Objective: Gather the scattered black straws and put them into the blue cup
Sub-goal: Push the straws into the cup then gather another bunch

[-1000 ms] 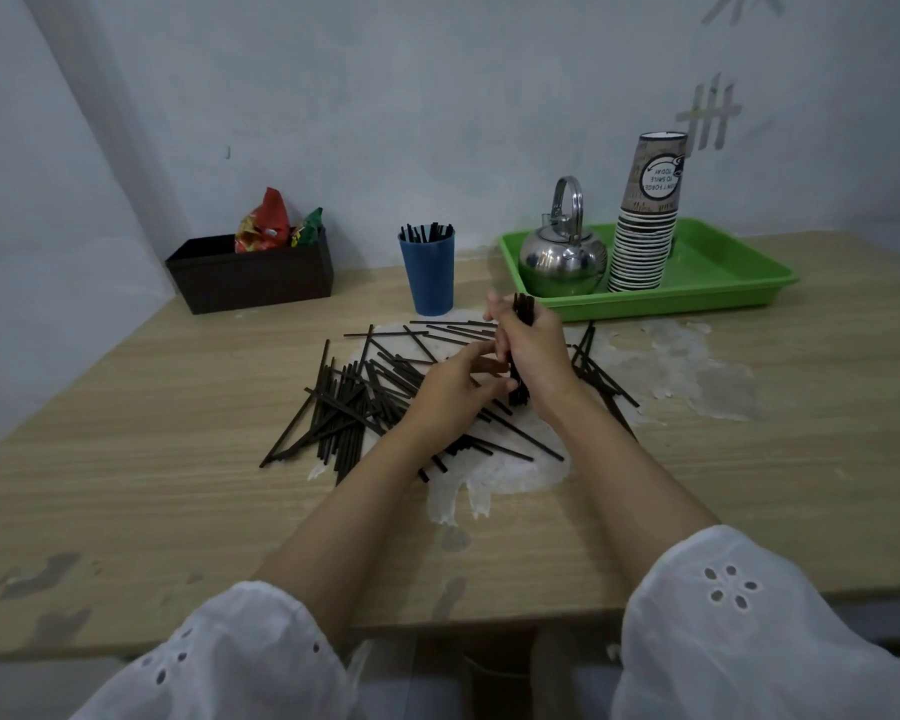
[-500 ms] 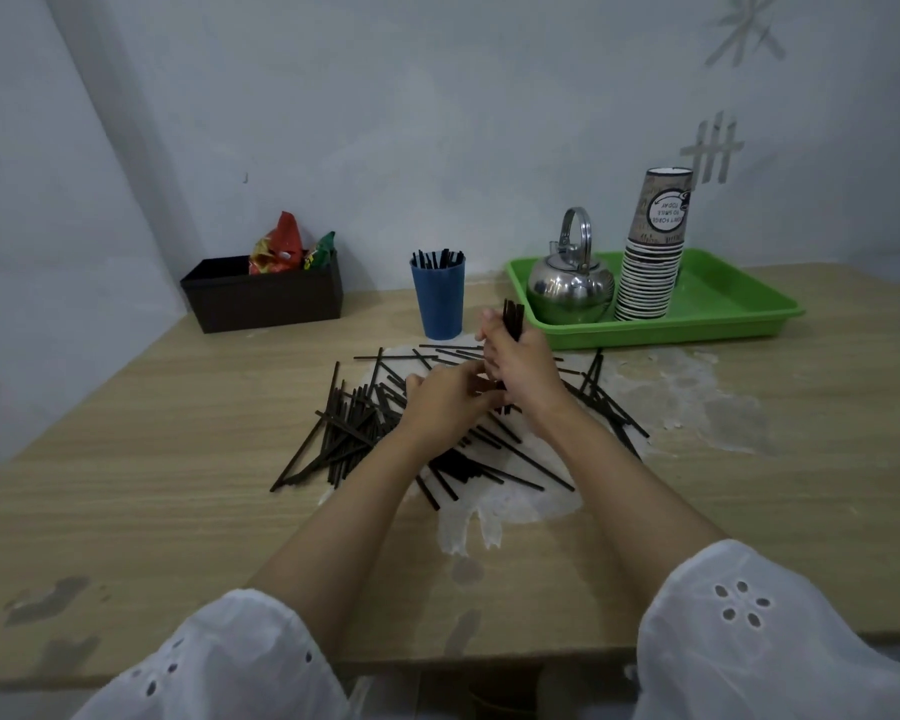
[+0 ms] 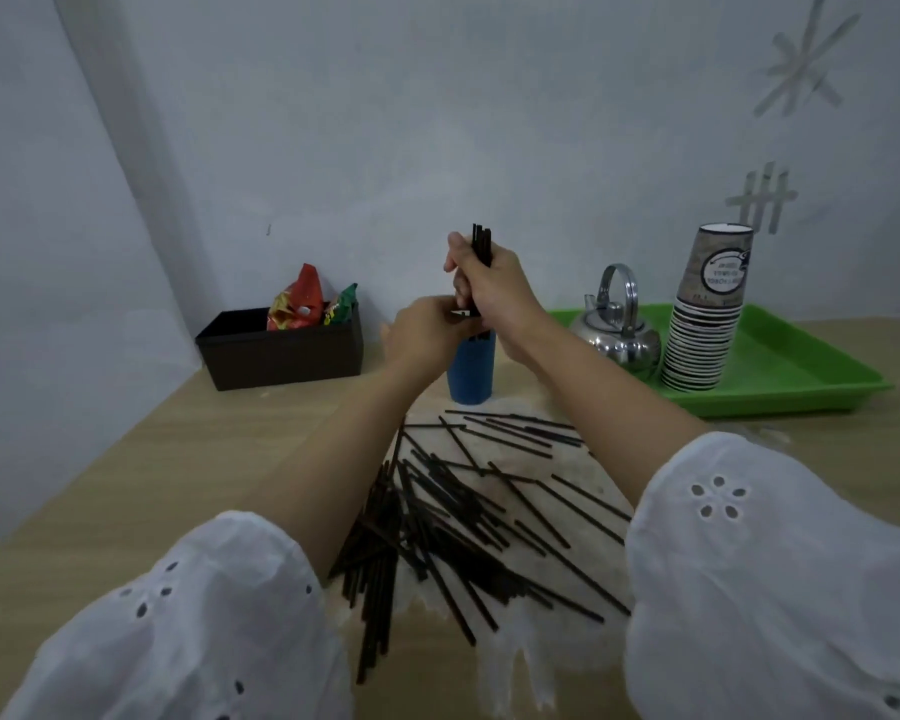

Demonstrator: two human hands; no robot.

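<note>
My right hand [image 3: 492, 285] grips an upright bundle of black straws [image 3: 481, 244] directly above the blue cup [image 3: 471, 374]. The bundle's tops stick out above my fist; its lower ends are hidden behind my hands. My left hand [image 3: 427, 332] is at the cup's rim, its fingers curled around the bundle's lower part. The cup's mouth is hidden by both hands. Several loose black straws [image 3: 468, 517] lie scattered on the wooden table [image 3: 188, 459] between my forearms.
A dark box [image 3: 281, 350] with snack packets stands at the back left. A green tray [image 3: 780, 376] at the back right carries a steel kettle [image 3: 619, 335] and a stack of paper cups [image 3: 705, 309]. A pale patch [image 3: 520, 657] marks the tabletop.
Both hands lifted from the straw pile and travelled forward to the blue cup, carrying the bundle upright. The view has moved closer to the table's back.
</note>
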